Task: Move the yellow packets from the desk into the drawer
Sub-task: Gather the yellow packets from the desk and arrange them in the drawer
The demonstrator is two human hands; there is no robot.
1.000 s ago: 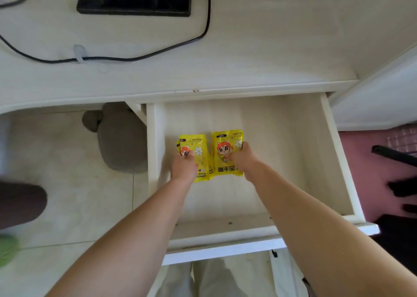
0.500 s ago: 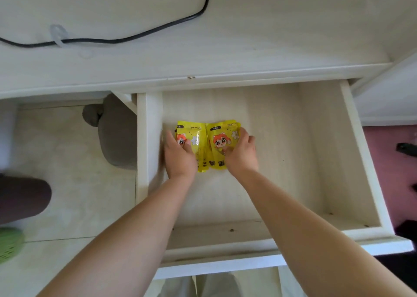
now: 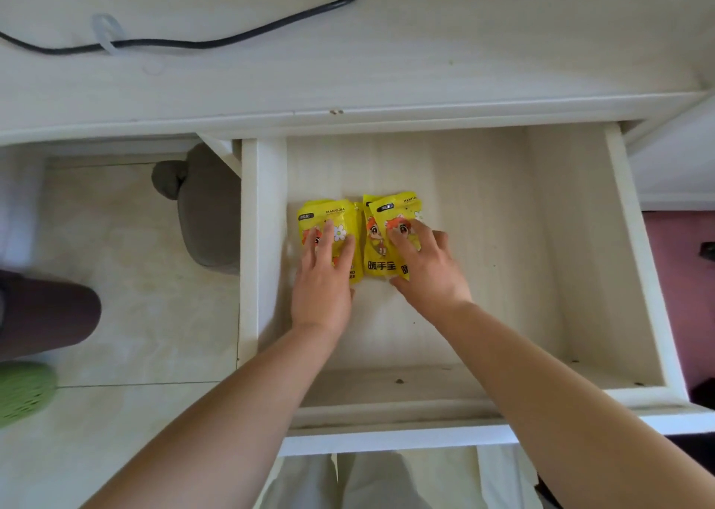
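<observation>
Left hand: flat, fingers straight, pressing left packet down, likely to seat it on floor of drawer. Right hand: spread, fingers slightly bent on right packets, thumb at lower edge; looks like squaring overlapped pair, nothing gripped. Both forearms reach in over front rim, palms down. Packets lie side by side, touching, near drawer's left wall. Desk above: only cable in view.
</observation>
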